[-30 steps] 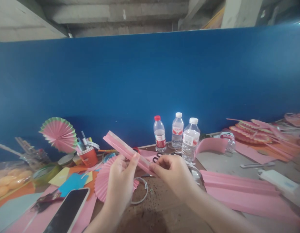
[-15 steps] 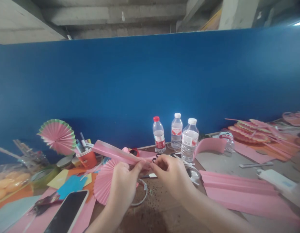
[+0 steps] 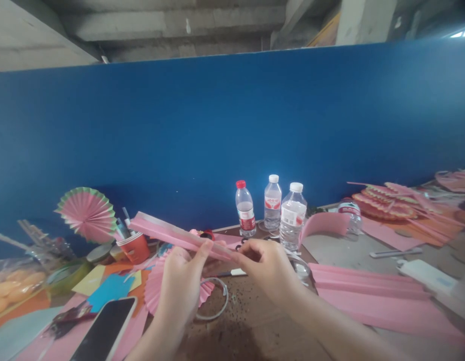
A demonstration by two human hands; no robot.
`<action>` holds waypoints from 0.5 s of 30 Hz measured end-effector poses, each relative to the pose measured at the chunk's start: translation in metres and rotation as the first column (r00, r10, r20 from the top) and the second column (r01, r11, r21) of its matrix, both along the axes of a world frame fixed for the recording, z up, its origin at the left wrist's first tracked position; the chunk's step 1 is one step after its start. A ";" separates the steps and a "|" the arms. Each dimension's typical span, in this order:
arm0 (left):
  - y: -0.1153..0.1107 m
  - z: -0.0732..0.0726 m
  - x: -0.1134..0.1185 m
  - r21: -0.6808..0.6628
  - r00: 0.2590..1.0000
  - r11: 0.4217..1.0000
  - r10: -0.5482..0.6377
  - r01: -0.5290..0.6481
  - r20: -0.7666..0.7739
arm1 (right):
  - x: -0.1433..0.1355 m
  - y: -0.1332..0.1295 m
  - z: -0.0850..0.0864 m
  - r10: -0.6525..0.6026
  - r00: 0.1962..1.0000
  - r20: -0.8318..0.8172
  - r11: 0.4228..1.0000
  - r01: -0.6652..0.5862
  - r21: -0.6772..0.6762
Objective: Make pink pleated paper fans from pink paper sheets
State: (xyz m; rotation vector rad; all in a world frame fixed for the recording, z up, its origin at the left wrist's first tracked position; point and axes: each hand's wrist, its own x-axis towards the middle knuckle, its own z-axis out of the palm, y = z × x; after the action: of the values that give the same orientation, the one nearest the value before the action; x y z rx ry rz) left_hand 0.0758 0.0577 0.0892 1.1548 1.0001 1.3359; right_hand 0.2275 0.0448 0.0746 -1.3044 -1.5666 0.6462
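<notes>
A narrow strip of folded pink paper (image 3: 167,233) is held in the air between my two hands, slanting up to the left. My left hand (image 3: 182,271) grips it near the middle, thumb on top and fingers beneath. At its right end, my right hand (image 3: 266,260) pinches the paper between thumb and fingertips. Below my left hand lies a pleated pink paper fan (image 3: 157,286), partly covered by the hand. A white ring-shaped band (image 3: 225,301) rests on the brown table (image 3: 236,326) between my forearms.
Three water bottles stand behind my hands, one a red-capped bottle (image 3: 246,213). Pleated pink paper (image 3: 375,296) lies at right. At left are a phone (image 3: 104,328), an orange cup of pens (image 3: 135,248) and a green-edged fan (image 3: 85,214). A blue partition (image 3: 217,125) rises behind.
My left hand has slid left along the folded paper, away from my right hand. More of the strip shows between them, and its left end has shifted left.
</notes>
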 end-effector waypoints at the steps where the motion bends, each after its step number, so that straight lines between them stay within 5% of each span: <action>1: 0.000 0.001 -0.001 -0.002 1.000 1.000 0.014 -0.014 -0.008 | 0.000 -0.001 0.001 0.021 1.000 -0.022 1.000 -0.021 -0.001; 10: -0.005 0.007 0.004 0.038 0.982 0.986 0.165 -0.163 -0.092 | -0.002 0.000 0.000 0.000 0.998 -0.064 1.000 -0.002 -0.027; 15: -0.008 0.010 0.008 0.038 0.997 0.999 -0.017 0.015 0.069 | -0.001 -0.001 0.000 -0.026 0.997 -0.068 0.999 0.024 -0.032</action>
State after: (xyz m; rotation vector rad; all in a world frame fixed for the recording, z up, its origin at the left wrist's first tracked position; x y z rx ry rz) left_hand 0.0836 0.0501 0.0991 1.1347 0.9172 1.3782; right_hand 0.2270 0.0441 0.0745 -1.3089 -1.4882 0.6949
